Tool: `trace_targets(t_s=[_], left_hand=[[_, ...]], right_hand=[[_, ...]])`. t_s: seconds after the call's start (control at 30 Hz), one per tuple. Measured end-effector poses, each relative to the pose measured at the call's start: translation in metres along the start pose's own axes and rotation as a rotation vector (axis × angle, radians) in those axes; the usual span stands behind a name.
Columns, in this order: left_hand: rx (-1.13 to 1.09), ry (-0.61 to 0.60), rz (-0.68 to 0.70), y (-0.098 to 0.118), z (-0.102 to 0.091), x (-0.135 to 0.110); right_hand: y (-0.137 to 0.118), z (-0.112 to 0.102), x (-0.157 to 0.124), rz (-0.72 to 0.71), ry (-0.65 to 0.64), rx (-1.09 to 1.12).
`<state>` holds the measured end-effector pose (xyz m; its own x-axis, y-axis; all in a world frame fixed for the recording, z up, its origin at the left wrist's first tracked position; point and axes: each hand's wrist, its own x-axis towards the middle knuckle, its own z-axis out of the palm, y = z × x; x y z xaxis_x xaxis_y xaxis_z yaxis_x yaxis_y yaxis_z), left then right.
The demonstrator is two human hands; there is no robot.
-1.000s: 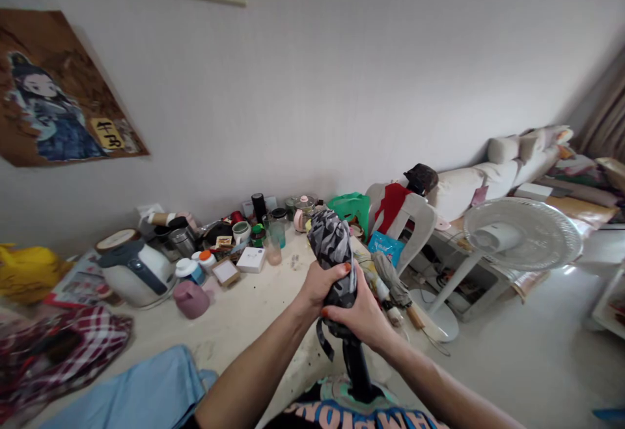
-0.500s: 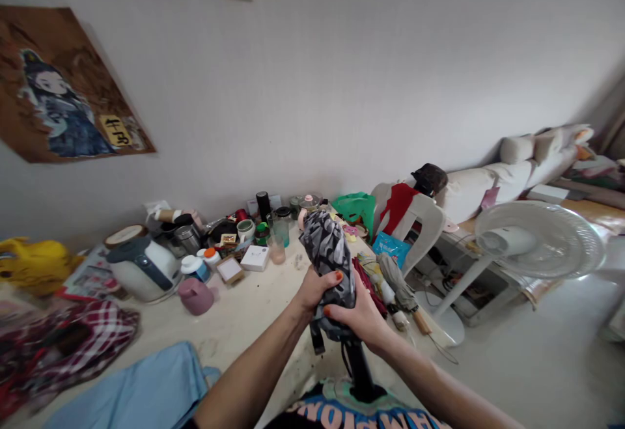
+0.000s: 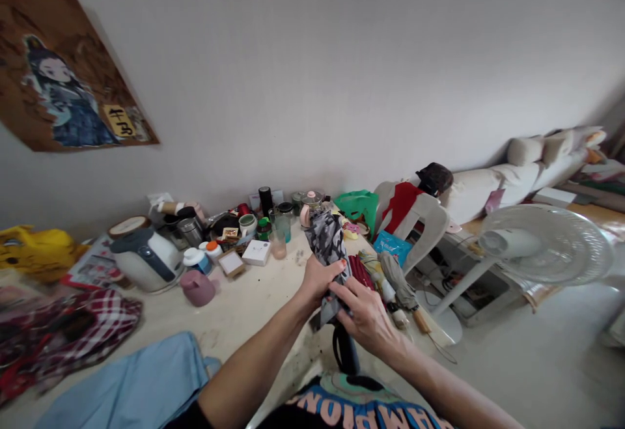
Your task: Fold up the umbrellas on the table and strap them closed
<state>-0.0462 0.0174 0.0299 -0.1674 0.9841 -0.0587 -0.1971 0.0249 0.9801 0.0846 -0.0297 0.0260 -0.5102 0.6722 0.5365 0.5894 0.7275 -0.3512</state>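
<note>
I hold a folded umbrella (image 3: 328, 240) with grey camouflage cloth upright in front of my chest, its black handle (image 3: 346, 351) pointing down toward my shirt. My left hand (image 3: 318, 277) is wrapped round the gathered cloth at the middle. My right hand (image 3: 364, 315) lies over the lower cloth just above the handle, fingers curled and pressing on it. Both hands are over the near edge of a cream table (image 3: 254, 299).
The table's far side is crowded: a white kettle (image 3: 144, 261), a pink cup (image 3: 198, 287), a white box (image 3: 256, 252), jars and mugs. Plaid cloth (image 3: 68, 331) and blue cloth (image 3: 131, 383) lie at the left. More umbrellas (image 3: 395, 282), a chair (image 3: 415, 217) and a fan (image 3: 547, 243) stand at the right.
The umbrella has dropped lower and tilted slightly. My right hand slid down and loosened from a full wrap to fingers pressing the lower cloth. The view shifted a little left.
</note>
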Motion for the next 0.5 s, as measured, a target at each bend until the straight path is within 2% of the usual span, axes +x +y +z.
trace_targets(t_s=[0.1, 0.27, 0.37, 0.43, 0.5], left_hand=[[-0.001, -0.006, -0.035, -0.007, 0.001, 0.001], [-0.137, -0.09, -0.133, -0.017, -0.001, 0.001], [-0.103, -0.011, -0.062, -0.01, -0.003, 0.005], [-0.028, 0.044, 0.025, -0.003, -0.005, 0.011], [0.04, 0.042, 0.103, 0.004, -0.006, 0.017]], right_hand=[[-0.002, -0.018, 0.006, 0.065, 0.006, 0.277], [0.001, -0.041, 0.018, 0.381, 0.044, 0.655], [0.015, -0.045, 0.027, 0.587, 0.136, 0.81], [0.02, -0.048, 0.033, 0.61, 0.252, 0.8], [0.015, -0.05, 0.037, 0.573, 0.289, 0.778]])
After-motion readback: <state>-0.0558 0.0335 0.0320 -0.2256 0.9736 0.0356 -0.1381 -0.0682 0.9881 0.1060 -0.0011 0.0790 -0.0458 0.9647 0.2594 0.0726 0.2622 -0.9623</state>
